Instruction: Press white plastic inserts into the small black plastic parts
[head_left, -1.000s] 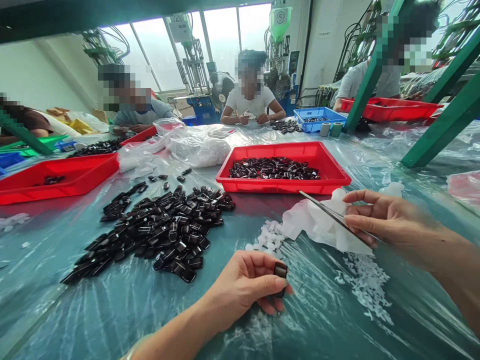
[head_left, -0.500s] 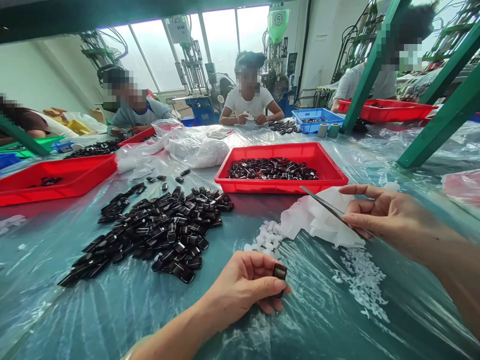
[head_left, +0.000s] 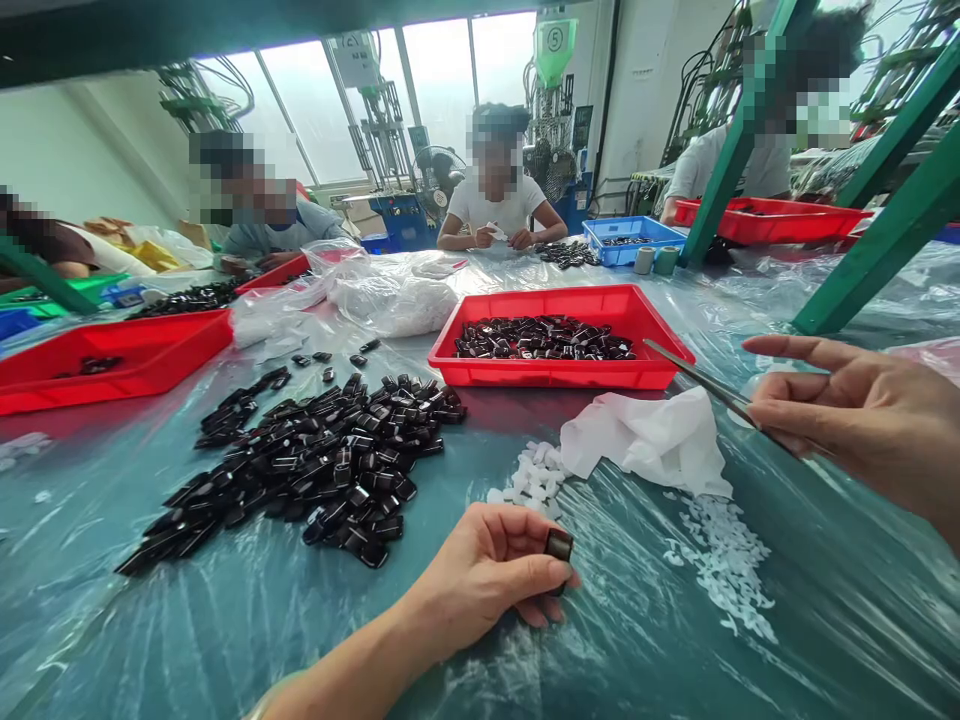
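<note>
Between thumb and fingers, my left hand holds a small dark part just above the plastic-covered table. My right hand grips metal tweezers, raised at the right, their tip pointing left near the red tray's right corner. A crumpled white cloth lies between the hands. Beside it sit a heap of white pieces and a spread of smaller white bits. Left of my left hand is a large pile of black parts.
A red tray of black parts stands beyond the cloth, another red tray at the left. Clear plastic bags lie between them. Green posts rise at the right. Several people sit across the table.
My right hand has moved right and slightly up with the tweezers, away from the white cloth, whose right part now shows more fully. My left hand has stayed in place.
</note>
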